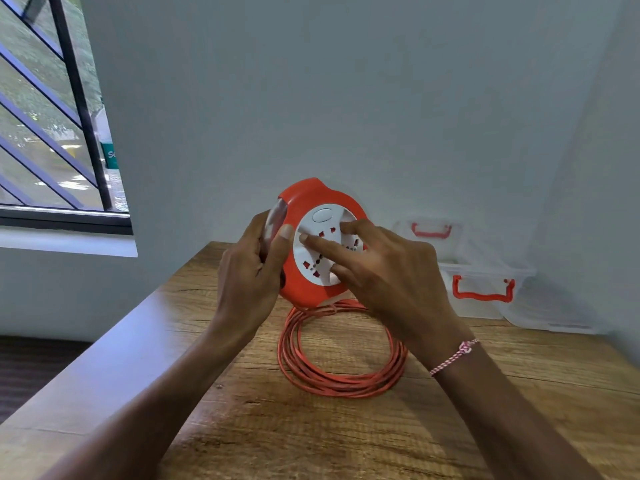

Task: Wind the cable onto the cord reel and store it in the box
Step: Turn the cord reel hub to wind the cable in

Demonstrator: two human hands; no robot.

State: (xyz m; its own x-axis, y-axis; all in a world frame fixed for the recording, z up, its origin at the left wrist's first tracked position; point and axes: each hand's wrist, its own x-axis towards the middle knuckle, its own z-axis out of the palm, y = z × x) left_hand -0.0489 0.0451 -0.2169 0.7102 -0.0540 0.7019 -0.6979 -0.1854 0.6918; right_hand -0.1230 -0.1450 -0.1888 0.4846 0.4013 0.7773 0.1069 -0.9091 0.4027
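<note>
A round orange cord reel (311, 202) with a white socket face is held up above the wooden table (311, 427). My left hand (251, 271) grips its left rim, thumb on the front. My right hand (381, 271) rests spread fingers on the white socket disc. From the reel's underside the orange cable (341, 379) hangs down into a loose coil of several loops lying on the table. A clear plastic box (485, 292) with a red handle stands open at the back right, against the wall.
The box's clear lid (429, 233) with a red handle leans behind it by the wall. The table's left edge runs diagonally, with dark floor beyond it. A barred window (52, 116) fills the upper left.
</note>
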